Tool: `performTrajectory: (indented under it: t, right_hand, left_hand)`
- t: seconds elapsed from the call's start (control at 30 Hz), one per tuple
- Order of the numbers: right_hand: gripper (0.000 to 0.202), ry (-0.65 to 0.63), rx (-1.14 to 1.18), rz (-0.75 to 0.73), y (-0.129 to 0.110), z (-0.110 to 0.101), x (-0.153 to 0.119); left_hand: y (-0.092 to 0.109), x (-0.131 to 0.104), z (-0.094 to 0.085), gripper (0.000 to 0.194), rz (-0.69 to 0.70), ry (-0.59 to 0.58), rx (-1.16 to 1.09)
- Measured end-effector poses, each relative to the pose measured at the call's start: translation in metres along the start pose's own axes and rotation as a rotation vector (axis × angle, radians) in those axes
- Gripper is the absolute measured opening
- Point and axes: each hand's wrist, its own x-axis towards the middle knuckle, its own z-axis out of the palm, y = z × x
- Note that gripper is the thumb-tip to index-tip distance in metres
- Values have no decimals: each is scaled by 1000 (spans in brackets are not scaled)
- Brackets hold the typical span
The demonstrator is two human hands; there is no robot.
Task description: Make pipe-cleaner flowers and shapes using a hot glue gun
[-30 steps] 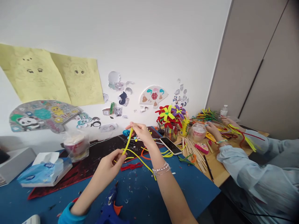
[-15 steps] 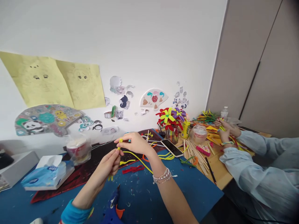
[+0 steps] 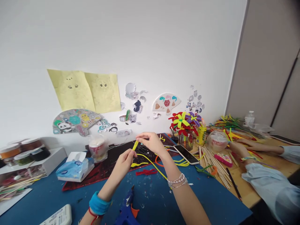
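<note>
Fingers pinched, my left hand [image 3: 126, 161] grips the lower part of a short yellow pipe-cleaner piece [image 3: 135, 145]. My right hand [image 3: 151, 142] closes on its upper end, thumb and fingertips together, just above my left hand. A long yellow pipe cleaner [image 3: 154, 165] curves below my right hand toward the bracelet at my wrist. Red pipe cleaners [image 3: 146, 172] lie on the blue mat beneath the hands, and a blue glue gun [image 3: 127, 209] stands at the front of the mat.
A phone [image 3: 186, 154], wooden sticks [image 3: 215, 167] and a vase of pipe-cleaner flowers [image 3: 185, 125] are on the right. Tissues [image 3: 75, 170] and stacked jars [image 3: 25, 151] sit left. Another person's hands [image 3: 241, 149] are at the far right.
The view has swung left, bringing the jars into sight. Both my hands still hold the yellow piece, which now shows longer between them. The other person's hands have moved apart, one reaching over the table.
</note>
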Motion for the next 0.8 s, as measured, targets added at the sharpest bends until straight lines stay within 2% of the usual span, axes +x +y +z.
performTrajectory:
  t: [0.1, 0.2, 0.27, 0.33, 0.5, 0.6, 0.7, 0.8]
  right_hand:
    - [21, -44, 37, 26, -2, -3, -1]
    - [24, -182, 39, 55, -6, -10, -5]
    - [25, -253, -11, 84, -4, -16, -5]
    - [26, -301, -128, 160, 3, -20, -4]
    - [19, -394, -447, 449, 46, -21, 1]
    - [14, -462, -667, 699, 75, -14, 1]
    - [21, -509, -825, 892, 99, -11, 0]
    - [28, -504, -917, 985, 117, -17, -1]
  left_hand:
    - [0, 0, -2, 40, 3, -14, 1]
    - [3, -1, -5, 43, -12, -104, 39]
    - [2, -1, -8, 44, -15, -147, 78]
    - [-1, 0, -12, 44, -19, -138, 102]
    - [-13, 7, -17, 41, -39, -85, 63]
    - [-15, 10, -19, 39, -56, -79, 29]
    - [-14, 10, -20, 37, -50, -75, 29]
    - [-15, 9, -21, 36, -32, -77, 27]
